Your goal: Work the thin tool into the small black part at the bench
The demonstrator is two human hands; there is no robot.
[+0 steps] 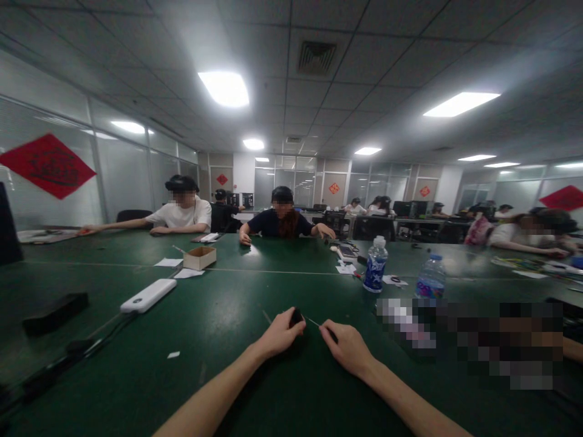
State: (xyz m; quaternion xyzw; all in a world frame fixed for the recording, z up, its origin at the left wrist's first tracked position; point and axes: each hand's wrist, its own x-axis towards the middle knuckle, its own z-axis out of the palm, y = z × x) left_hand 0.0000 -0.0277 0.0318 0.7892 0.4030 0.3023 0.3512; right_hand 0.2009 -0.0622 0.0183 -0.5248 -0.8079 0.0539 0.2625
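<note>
My left hand [279, 335] is closed around a small black object [296, 315], whose kind I cannot make out. Facing it, my right hand [346, 346] pinches a thin, pale, needle-like rod [313, 321] between thumb and forefinger. The rod's tip points left toward the black object; whether the two touch, I cannot tell. Both hands are low over the green table [237, 370], near its front middle.
A white power bank [149, 295] with cables lies to the left, near a black block [54, 312] and a paper scrap [173, 355]. Beyond is a small box [199, 258]. Two bottles, one blue-labelled [375, 267], one purple-labelled [430, 279], stand right. A person [286, 221] sits opposite.
</note>
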